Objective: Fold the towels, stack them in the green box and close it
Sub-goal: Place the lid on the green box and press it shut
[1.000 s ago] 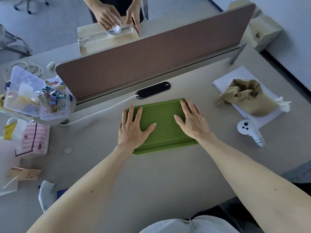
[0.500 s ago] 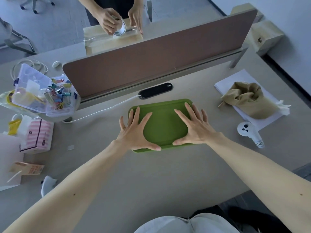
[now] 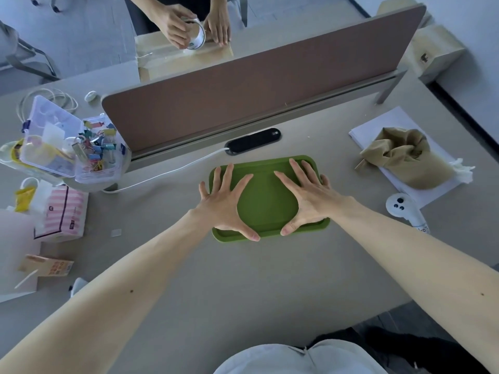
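The green box lies in the middle of the desk with its lid on, so nothing inside it shows. My left hand lies flat on the lid's left part, fingers spread, thumb along the near rim. My right hand lies flat on the right part in the same way, its thumb tip at the near rim. Both hands press on the lid with straight fingers. No towel is in view outside the box.
A brown divider panel runs behind the box. A crumpled tan bag on white paper and a white controller lie right. Clear bins of clips, a pink striped pack and cartons crowd the left. Another person's hands tape a carton beyond the divider.
Both of my hands slid toward me across the lid and spread wider, the thumbs now reaching the near rim. The camera shifted slightly. The person beyond the divider moved the tape roll.
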`<state>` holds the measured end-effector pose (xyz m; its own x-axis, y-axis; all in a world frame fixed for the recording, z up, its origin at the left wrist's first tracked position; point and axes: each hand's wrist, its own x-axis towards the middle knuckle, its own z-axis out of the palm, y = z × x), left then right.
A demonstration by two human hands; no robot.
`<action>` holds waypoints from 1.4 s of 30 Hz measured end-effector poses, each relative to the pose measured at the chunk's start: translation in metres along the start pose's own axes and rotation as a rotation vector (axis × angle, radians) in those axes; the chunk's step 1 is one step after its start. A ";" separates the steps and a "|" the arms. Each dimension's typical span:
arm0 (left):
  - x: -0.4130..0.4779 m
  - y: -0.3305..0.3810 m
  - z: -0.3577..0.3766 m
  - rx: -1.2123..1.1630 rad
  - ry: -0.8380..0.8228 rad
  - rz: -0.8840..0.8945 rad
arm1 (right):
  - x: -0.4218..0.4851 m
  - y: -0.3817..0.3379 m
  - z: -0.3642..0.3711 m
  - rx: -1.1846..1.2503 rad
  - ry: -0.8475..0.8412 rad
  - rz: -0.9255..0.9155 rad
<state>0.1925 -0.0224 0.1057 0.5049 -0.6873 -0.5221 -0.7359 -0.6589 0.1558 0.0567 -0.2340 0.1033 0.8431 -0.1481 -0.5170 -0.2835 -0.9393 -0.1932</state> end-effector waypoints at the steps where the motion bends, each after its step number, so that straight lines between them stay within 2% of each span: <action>1: 0.000 0.000 0.001 -0.012 -0.004 -0.003 | -0.001 0.000 0.000 0.011 -0.004 0.003; 5: 0.000 -0.001 0.003 -0.063 -0.018 -0.001 | -0.002 -0.001 -0.001 0.047 0.000 -0.020; 7: -0.002 -0.001 0.001 -0.151 0.038 0.039 | -0.002 0.002 0.000 0.165 0.058 -0.028; 10: -0.012 -0.014 -0.001 -0.517 0.346 0.013 | -0.006 0.011 -0.002 0.522 0.278 0.100; 12: -0.017 -0.030 0.007 -0.717 0.509 -0.145 | -0.014 0.020 -0.002 0.712 0.347 0.281; 13: -0.018 -0.039 0.013 -0.800 0.488 -0.244 | -0.016 0.027 0.001 0.757 0.328 0.360; 16: -0.020 -0.056 0.030 -1.117 0.200 -0.414 | -0.016 0.046 0.015 1.018 0.174 0.525; 18: -0.023 -0.058 0.035 -1.296 0.106 -0.414 | -0.017 0.046 0.022 1.232 0.118 0.518; 20: -0.022 -0.057 0.036 -1.315 0.134 -0.384 | -0.018 0.042 0.024 1.320 0.133 0.455; 32: -0.013 -0.039 0.028 -1.339 0.273 -0.416 | -0.004 0.033 0.012 1.006 0.359 0.485; 36: -0.001 -0.026 0.018 -1.109 0.358 -0.400 | 0.017 0.030 0.006 0.764 0.459 0.400; 38: 0.006 -0.014 0.018 -0.995 0.405 -0.367 | 0.028 0.027 0.005 0.723 0.487 0.400; 42: 0.019 0.003 0.020 -0.894 0.509 -0.435 | 0.044 0.030 0.000 0.643 0.542 0.365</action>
<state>0.1913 -0.0315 0.0798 0.9173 -0.2547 -0.3061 0.0340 -0.7159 0.6974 0.0855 -0.2685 0.0749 0.7044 -0.6792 -0.2063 -0.6372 -0.4769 -0.6055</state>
